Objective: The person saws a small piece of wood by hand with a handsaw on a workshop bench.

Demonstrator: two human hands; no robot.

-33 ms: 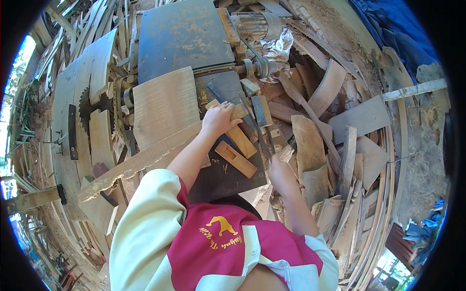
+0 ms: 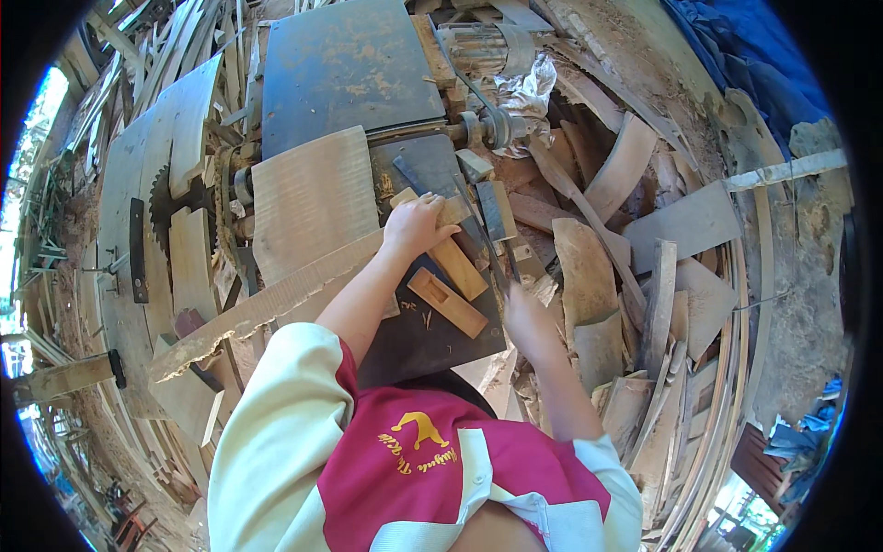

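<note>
Fingers of my left hand (image 2: pixel 412 224) are wrapped over a short pale wooden block (image 2: pixel 450 212) lying across longer wooden pieces on the dark machine table (image 2: pixel 368 361). My right hand (image 2: pixel 527 317), blurred, grips the lower end of a long, thin, dark tool (image 2: pixel 492 248), perhaps a saw or rasp, which slants up beside that block; its handle is hidden. A wooden piece with a cut slot (image 2: pixel 448 304), like a hand plane's body, rests below my left hand among a few shavings. A small dark-topped block (image 2: pixel 497 210) sits right of the tool.
A large pale board (image 2: pixel 313 198) lies left of my hands, with a long rough-edged strip below it. Further left is a toothed circular blade (image 2: pixel 161 207). A steel plate (image 2: pixel 345 64) and belt-driven shaft are beyond. Scrap offcuts (image 2: pixel 598 276) heap up on the right.
My right hand has shifted slightly upward along with the tool. My left hand stays in the same place on the wooden block.
</note>
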